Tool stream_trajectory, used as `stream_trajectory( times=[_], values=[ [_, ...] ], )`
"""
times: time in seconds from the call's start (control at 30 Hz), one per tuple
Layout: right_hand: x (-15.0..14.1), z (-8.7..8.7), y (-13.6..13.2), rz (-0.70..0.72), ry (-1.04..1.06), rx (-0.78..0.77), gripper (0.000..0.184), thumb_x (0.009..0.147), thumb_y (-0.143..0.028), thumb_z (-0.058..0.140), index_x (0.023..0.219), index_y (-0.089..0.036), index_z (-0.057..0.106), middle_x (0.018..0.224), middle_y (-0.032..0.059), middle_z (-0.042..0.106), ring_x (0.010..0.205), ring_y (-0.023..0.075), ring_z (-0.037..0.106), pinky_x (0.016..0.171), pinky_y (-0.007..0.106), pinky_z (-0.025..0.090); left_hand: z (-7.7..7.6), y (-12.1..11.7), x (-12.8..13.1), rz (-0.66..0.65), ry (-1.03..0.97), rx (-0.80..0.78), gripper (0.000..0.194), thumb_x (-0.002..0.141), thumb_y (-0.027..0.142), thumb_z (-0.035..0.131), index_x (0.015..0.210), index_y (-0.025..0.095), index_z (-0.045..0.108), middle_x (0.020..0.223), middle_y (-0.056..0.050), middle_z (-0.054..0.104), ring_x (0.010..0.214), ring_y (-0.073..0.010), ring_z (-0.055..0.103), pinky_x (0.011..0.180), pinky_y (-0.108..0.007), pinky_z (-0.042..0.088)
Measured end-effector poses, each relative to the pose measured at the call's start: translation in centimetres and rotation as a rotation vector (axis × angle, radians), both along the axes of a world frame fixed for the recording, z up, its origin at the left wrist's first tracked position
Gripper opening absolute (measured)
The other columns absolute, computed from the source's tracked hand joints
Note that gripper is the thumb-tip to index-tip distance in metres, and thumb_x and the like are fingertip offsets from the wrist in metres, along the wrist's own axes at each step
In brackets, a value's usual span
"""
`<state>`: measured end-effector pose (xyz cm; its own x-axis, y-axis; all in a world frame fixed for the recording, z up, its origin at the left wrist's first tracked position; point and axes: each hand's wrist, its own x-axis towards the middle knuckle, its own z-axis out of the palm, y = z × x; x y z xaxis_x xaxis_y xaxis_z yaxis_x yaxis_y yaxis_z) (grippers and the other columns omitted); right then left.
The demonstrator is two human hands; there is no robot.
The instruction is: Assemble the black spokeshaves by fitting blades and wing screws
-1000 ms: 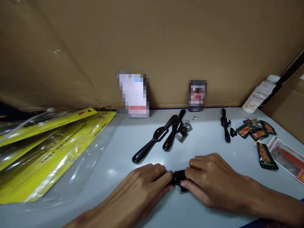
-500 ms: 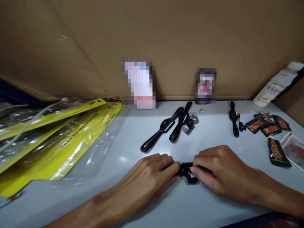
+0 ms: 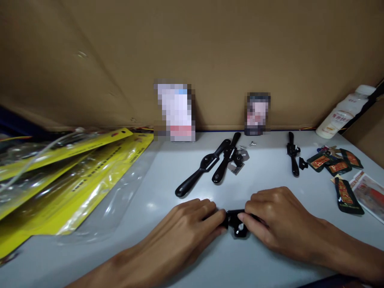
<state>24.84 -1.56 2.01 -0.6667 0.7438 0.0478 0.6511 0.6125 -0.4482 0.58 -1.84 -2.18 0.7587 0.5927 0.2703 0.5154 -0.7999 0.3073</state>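
A black spokeshave (image 3: 237, 225) lies across the near part of the table between my hands. Its two handles are mostly covered by fingers; the middle, with a cap plate and a shiny screw, shows. My left hand (image 3: 192, 226) is closed round the left handle. My right hand (image 3: 277, 214) grips the right handle, its thumb at the edge of the cap. Beyond them lie two spokeshave bodies, one at left (image 3: 204, 168) and one beside it (image 3: 225, 160), with loose blades and a cap (image 3: 239, 160) and small screws (image 3: 252, 143).
Another spokeshave (image 3: 292, 154) lies farther right, near a loose black cap (image 3: 303, 163), keys (image 3: 330, 151) and several snack packets (image 3: 348, 196). A bottle (image 3: 345, 112) leans at the back right. Yellow packaging cards (image 3: 90, 184) pile up at left. Two blurred-out phones (image 3: 258, 114) stand against the cardboard wall.
The view has shifted slightly, so everything on the table sits a little lower in the picture. Both hands keep their hold on the spokeshave; the right thumb shows less over its cap.
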Motion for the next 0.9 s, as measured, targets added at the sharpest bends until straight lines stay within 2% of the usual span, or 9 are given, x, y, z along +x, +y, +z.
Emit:
stream_trajectory(
  times=[0.1,0.2,0.37,0.47,0.57,0.73,0.9],
  values=[
    [0.02,0.29,-0.3,0.067,0.054,-0.074,0.031,0.098,-0.021,0.06,0.068,-0.018,0.064,0.066,0.0004,0.066,0.061,0.0121,0.054,0.061,0.028,0.033,-0.21,0.08,0.04,-0.007,-0.024,0.006,0.038,0.115,0.029,0.028,0.086,0.023,0.051,0.076,0.0,0.06,0.06,-0.0179,0.057,0.054,-0.032,0.038],
    [-0.08,0.61,-0.44,0.117,0.099,-0.135,0.028,0.099,-0.021,0.061,0.072,-0.019,0.066,0.07,-0.001,0.068,0.063,0.0113,0.056,0.063,0.026,0.036,-0.37,0.11,0.03,-0.02,-0.021,0.007,0.036,0.114,0.026,0.028,0.086,0.023,0.05,0.076,0.0,0.06,0.061,-0.0185,0.057,0.054,-0.032,0.037],
    [-0.18,0.5,-0.16,0.037,0.035,-0.042,0.026,0.098,-0.02,0.06,0.073,-0.017,0.067,0.07,0.0007,0.067,0.062,0.0123,0.053,0.061,0.029,0.032,-0.22,0.13,0.02,-0.009,0.008,-0.002,0.035,0.114,0.027,0.03,0.087,0.023,0.051,0.077,0.0,0.061,0.061,-0.0193,0.059,0.055,-0.032,0.039],
    [-0.21,0.49,-0.16,0.067,0.034,-0.11,0.029,0.096,-0.021,0.063,0.067,-0.017,0.064,0.067,-0.0002,0.066,0.061,0.0115,0.052,0.061,0.027,0.033,-0.15,0.18,0.1,-0.007,0.001,0.002,0.034,0.114,0.026,0.03,0.087,0.023,0.051,0.077,0.0,0.061,0.062,-0.0194,0.06,0.055,-0.032,0.04],
    [-0.26,0.48,-0.21,0.12,0.075,-0.177,0.027,0.097,-0.021,0.064,0.07,-0.018,0.065,0.069,-0.0013,0.068,0.063,0.0107,0.055,0.062,0.025,0.035,-0.24,0.15,0.13,-0.014,-0.008,0.016,0.034,0.114,0.025,0.029,0.087,0.023,0.05,0.077,0.0,0.062,0.061,-0.0196,0.061,0.055,-0.031,0.04],
    [-0.16,0.08,-0.03,0.042,0.048,-0.027,0.025,0.097,-0.02,0.059,0.074,-0.017,0.068,0.07,0.0012,0.068,0.063,0.0131,0.055,0.061,0.029,0.033,-0.42,0.08,0.1,-0.011,0.001,0.032,0.033,0.114,0.027,0.03,0.089,0.023,0.051,0.076,0.0,0.061,0.061,-0.0203,0.06,0.055,-0.032,0.04],
    [-0.1,0.29,-0.01,0.123,0.075,-0.151,0.027,0.096,-0.021,0.063,0.069,-0.017,0.069,0.066,-0.0001,0.067,0.061,0.0116,0.056,0.061,0.026,0.037,-0.32,0.22,0.2,-0.011,-0.015,0.034,0.037,0.114,0.027,0.027,0.086,0.023,0.051,0.076,0.0,0.061,0.061,-0.0197,0.06,0.054,-0.032,0.039]
  ],
)
